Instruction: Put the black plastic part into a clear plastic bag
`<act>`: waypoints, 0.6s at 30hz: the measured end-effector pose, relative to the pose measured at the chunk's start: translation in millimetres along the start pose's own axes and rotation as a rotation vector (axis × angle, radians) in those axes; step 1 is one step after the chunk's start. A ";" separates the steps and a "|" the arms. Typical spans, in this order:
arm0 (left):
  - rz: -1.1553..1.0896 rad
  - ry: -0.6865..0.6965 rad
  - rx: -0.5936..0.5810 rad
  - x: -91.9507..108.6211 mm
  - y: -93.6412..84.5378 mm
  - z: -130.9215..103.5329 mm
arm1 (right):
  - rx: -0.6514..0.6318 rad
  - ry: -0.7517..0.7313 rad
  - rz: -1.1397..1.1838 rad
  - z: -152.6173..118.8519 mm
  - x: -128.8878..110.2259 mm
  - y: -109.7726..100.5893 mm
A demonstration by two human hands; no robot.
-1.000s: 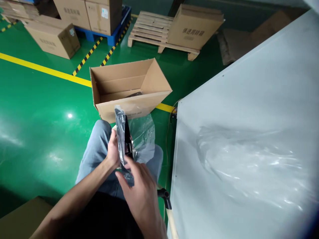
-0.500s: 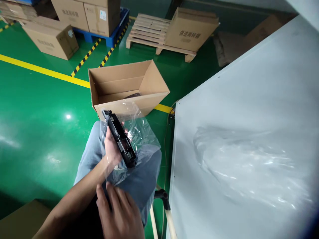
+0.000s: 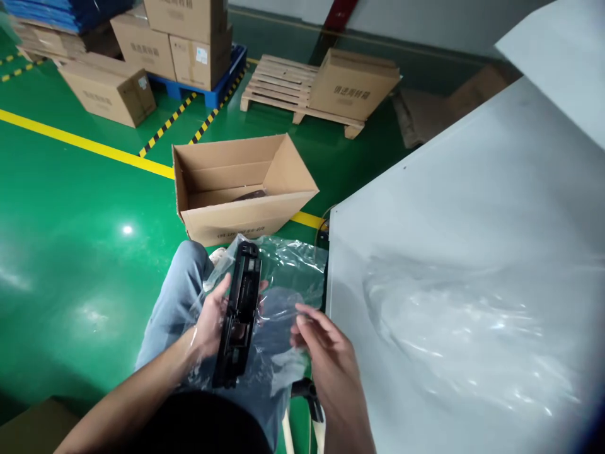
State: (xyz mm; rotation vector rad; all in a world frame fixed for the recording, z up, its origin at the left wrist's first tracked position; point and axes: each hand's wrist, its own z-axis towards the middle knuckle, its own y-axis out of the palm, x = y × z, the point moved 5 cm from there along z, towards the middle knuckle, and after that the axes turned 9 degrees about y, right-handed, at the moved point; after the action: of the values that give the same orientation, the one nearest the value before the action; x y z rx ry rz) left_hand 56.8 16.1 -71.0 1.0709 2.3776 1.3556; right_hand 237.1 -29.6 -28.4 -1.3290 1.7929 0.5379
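Note:
A long black plastic part (image 3: 243, 302) with slots and small light inserts is held over my lap. My left hand (image 3: 213, 318) is wrapped round it from the left, its fingertips showing on the far side. A clear plastic bag (image 3: 295, 265) spreads around the part and over my left hand and wrist. To the right of the part, my right hand (image 3: 328, 353) has its thumb and fingers closed together at the bag's edge. The film between those fingertips is hard to make out.
An open cardboard box (image 3: 246, 221) with a dark item (image 3: 250, 195) inside stands ahead on the green floor. A grey-white panel (image 3: 425, 252) with plastic film fills the right side. Behind are a wooden pallet (image 3: 278, 85), a blue pallet (image 3: 210, 98) and stacked cartons (image 3: 150, 53).
My right hand has moved up and right from below my left forearm to the bag. The black part has turned more upright, and the bag has spread to the right.

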 end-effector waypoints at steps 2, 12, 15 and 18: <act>0.001 -0.021 0.015 -2.2 -6.6 0.0 | 0.045 -0.051 0.023 -6.3 3.2 -6.1; 0.130 -0.047 -0.246 7.6 -44.3 -2.9 | 0.196 -0.247 -0.196 -39.5 -24.4 -21.1; 0.345 0.072 -0.144 8.4 -51.7 0.0 | 0.181 -0.331 -0.315 -38.8 -15.2 -18.7; 0.477 0.144 -0.017 5.3 -45.1 2.5 | 0.188 -0.385 -0.388 -37.6 -6.0 -21.1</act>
State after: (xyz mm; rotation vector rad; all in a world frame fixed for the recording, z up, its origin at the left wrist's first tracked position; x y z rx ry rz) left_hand 32.1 7.1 -108.1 1.6643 2.2875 1.6421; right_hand 243.7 -61.3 0.7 -1.2967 1.2052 0.3693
